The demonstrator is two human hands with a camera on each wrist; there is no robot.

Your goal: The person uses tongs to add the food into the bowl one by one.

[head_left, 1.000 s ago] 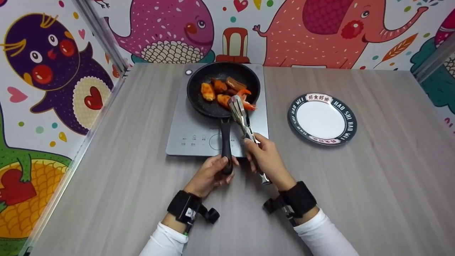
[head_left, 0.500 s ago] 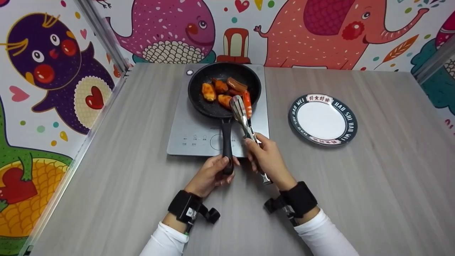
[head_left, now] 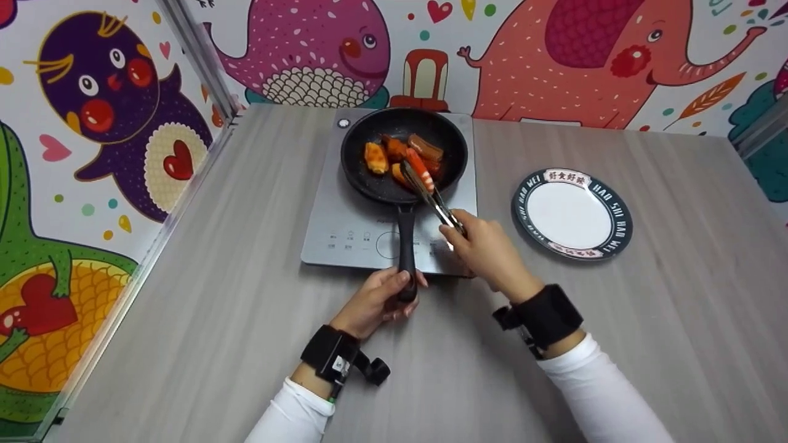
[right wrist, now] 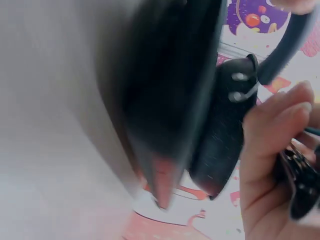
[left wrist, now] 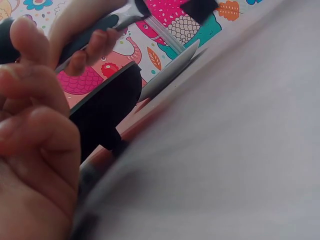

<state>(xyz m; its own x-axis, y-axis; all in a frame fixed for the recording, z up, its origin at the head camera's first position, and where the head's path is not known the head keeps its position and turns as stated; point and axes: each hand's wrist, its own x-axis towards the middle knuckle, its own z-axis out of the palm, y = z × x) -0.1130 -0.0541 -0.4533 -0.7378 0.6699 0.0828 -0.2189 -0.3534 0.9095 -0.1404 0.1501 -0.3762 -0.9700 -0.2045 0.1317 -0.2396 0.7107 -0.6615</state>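
My left hand (head_left: pixel 378 298) grips the black handle (head_left: pixel 406 246) of a frying pan (head_left: pixel 354 178). The pan sits on a silver induction cooktop (head_left: pixel 332 240). In my right hand (head_left: pixel 486 249) are metal tongs (head_left: pixel 443 209), which slant down into the pan. At their tips lies an orange-red, white-banded prawn (head_left: pixel 420 169). Around it in the pan are a scored sausage (head_left: pixel 425 147), a yellow-orange browned piece (head_left: pixel 375 159) and a darker browned piece (head_left: pixel 394 147). In the right wrist view, the tongs (right wrist: pixel 302 182) show in the curled fingers.
A white plate (head_left: pixel 569 215) with a dark lettered rim lies right of the cooktop on the grey wood-grain table (head_left: pixel 215 295). Walls printed with cartoon animals (head_left: pixel 320 43) stand behind and at the left.
The prawn has turned and shifted left to the tongs' tips. My right hand has moved right and slightly forward with the tongs. The left hand stays on the handle; the head view has shifted slightly.
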